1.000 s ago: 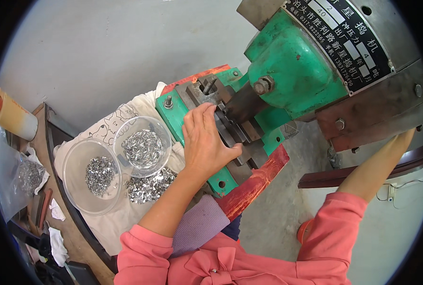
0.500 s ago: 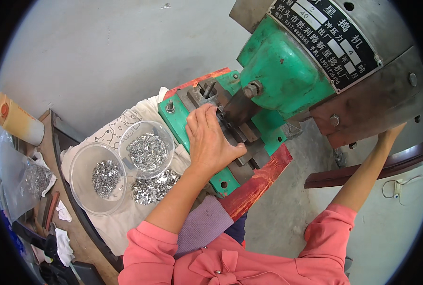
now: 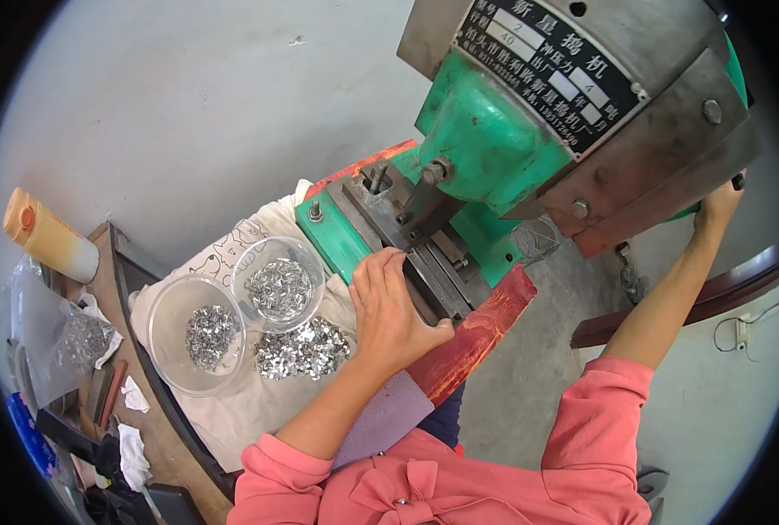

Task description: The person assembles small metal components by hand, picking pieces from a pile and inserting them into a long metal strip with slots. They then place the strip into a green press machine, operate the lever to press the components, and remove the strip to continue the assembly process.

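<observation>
My left hand (image 3: 391,306) rests at the near side of the press bed, beside a dark metal die block (image 3: 438,278). Its thumb is spread away from the bent fingers; the fingertips are partly hidden, and nothing shows in the gap. Above the die hangs the dark punch (image 3: 424,210) of a green and grey bench press (image 3: 481,144). On the far right, my right hand (image 3: 719,203) is closed around a black-ended handle (image 3: 739,182) at the press's side, partly covered by a steel plate.
Left of the press, two clear plastic tubs (image 3: 156,337) with small metal pieces stand on a pale cloth (image 3: 232,420), next to a loose pile of shiny pieces (image 3: 302,350). An orange-capped bottle (image 3: 52,236) and plastic bag (image 3: 52,324) are farther left. A red-painted board (image 3: 481,337) edges the bed.
My left hand has drawn back from the punch toward me, uncovering more of the die. The right hand, hidden behind the plate before, now shows. The whole view has shifted slightly.
</observation>
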Motion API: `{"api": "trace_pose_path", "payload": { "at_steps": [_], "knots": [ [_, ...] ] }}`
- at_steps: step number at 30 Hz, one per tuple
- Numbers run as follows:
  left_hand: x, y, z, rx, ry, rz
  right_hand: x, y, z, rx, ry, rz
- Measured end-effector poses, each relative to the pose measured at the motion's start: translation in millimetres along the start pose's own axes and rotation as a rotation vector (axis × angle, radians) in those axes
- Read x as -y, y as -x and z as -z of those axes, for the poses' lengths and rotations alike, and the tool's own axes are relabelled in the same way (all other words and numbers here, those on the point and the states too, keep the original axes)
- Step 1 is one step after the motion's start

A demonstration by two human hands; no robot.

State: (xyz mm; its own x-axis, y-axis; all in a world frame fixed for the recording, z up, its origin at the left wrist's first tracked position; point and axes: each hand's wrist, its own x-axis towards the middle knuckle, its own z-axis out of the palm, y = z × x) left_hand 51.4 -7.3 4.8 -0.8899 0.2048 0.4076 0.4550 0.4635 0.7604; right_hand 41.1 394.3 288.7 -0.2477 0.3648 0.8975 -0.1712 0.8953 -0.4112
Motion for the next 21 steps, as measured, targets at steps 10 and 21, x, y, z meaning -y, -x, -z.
{"api": "trace_pose_path", "payload": {
  "at_steps": [10,21],
  "knots": [
    [1.2,5.3,-6.2,0.008,-0.039,0.004,25.7,87.8,-32.5,-0.179,-0.198,-0.131],
    [3.1,9.6,15.2,0.02,-0.094,-0.178,-11.1,208.2,-63.3,-0.079,-0.235,-0.343]
  ]
}}
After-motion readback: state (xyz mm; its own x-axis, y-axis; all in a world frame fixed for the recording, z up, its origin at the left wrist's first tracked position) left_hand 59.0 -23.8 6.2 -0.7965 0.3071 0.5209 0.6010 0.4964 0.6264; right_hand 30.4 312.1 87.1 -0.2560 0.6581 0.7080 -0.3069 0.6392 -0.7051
